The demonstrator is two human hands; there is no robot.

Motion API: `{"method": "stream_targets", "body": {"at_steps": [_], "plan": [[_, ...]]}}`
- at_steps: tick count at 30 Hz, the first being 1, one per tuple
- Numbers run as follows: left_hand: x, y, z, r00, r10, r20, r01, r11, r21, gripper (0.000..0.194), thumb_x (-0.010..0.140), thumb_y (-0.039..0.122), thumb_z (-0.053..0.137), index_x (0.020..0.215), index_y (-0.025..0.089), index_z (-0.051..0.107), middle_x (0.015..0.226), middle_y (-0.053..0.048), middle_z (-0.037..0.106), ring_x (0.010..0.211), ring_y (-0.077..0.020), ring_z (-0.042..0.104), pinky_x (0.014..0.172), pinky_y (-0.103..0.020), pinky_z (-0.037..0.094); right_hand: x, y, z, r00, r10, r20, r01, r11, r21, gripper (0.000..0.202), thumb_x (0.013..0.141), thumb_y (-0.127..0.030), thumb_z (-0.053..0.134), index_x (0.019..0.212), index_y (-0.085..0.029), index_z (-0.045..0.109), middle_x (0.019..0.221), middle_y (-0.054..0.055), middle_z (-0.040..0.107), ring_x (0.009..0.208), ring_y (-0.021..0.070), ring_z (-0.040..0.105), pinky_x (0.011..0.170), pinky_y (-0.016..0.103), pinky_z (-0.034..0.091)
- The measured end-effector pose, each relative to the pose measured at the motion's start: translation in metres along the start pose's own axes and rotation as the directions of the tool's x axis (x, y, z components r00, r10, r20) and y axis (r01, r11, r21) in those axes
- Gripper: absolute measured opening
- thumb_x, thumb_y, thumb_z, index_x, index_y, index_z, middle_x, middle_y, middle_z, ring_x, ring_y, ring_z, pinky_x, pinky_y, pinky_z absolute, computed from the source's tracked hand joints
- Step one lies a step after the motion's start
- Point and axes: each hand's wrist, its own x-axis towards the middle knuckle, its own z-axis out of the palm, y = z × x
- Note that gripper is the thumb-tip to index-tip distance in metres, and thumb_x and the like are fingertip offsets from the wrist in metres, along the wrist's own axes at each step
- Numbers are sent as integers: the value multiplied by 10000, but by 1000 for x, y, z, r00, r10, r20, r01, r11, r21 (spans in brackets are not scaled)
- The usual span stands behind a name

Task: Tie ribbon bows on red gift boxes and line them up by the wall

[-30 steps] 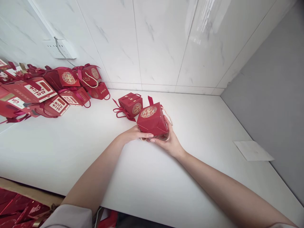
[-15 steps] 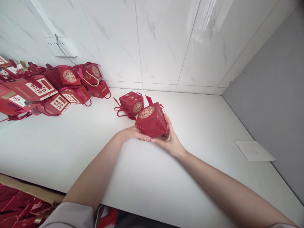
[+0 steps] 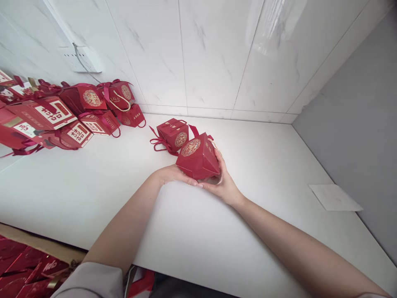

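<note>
Both hands hold a red gift box point(image 3: 198, 156) with a round gold emblem, tilted above the white counter point(image 3: 192, 231). My left hand point(image 3: 178, 174) is closed on its lower left side, the fingers mostly hidden beneath it. On the right side and underneath, my right hand point(image 3: 223, 182) grips it, the thumb meeting the left thumb below the box. A twisted cream cord shows at the box's right side. Just behind and to the left, a smaller-looking red box point(image 3: 172, 133) with a dark red ribbon bow rests on the counter.
Several red boxes with ribbons point(image 3: 54, 114) are piled at the left against the tiled wall. A socket point(image 3: 82, 59) with a cable is above them. A white sheet point(image 3: 335, 197) lies at the right. More red packages point(image 3: 27, 265) sit in a carton at the lower left.
The held box has tilted very slightly, and the cord that showed below it near the thumbs is now hidden. Both hands keep their hold.
</note>
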Motion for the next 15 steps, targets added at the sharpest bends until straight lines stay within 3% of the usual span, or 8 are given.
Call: {"method": "stream_targets", "body": {"at_steps": [7, 15], "plan": [[0, -6, -1, 999, -31, -23, 31, 999, -18, 687, 634, 277, 839, 1280, 272, 605, 1346, -61, 606, 1280, -264, 536, 1037, -418, 468, 0, -6, 2, 998, 7, 56, -10, 998, 60, 1040, 738, -425, 798, 1521, -423, 113, 1628, 2, -37, 1435, 305, 291, 977, 463, 542], [-6, -2, 0, 992, -105, -75, 107, 994, 27, 640, 633, 309, 842, 1236, 251, 636, 1254, -75, 663, 1200, -283, 597, 1003, -431, 487, 0, -6, 1, 999, 6, 49, -8, 999, 36, 1067, 714, -407, 822, 1520, -427, 124, 1627, 8, -30, 1448, 315, 256, 993, 471, 532]]}}
